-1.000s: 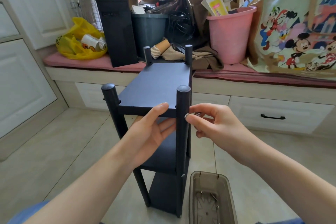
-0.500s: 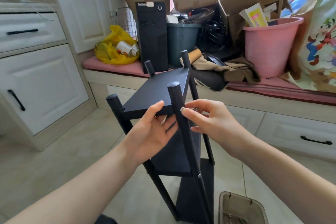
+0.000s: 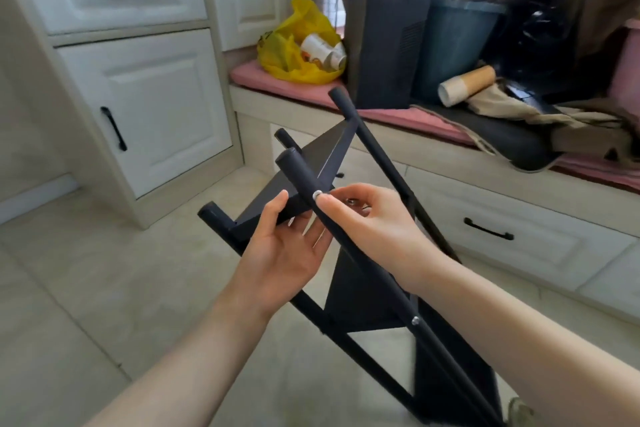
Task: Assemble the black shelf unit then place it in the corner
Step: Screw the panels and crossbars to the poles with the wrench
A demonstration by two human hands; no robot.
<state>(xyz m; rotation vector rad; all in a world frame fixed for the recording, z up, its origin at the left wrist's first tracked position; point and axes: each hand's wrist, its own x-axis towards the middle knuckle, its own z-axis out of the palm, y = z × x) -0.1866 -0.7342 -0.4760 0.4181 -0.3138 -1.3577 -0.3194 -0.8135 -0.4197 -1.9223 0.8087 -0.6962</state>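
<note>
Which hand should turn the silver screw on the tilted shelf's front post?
Right. The right hand has a finger at the silver screw on the front post; the left hand grips the top shelf, steadying it.

Open tiled floor lies left of the tilted shelf unit; white cabinet and cluttered bench crowd behind.
</note>
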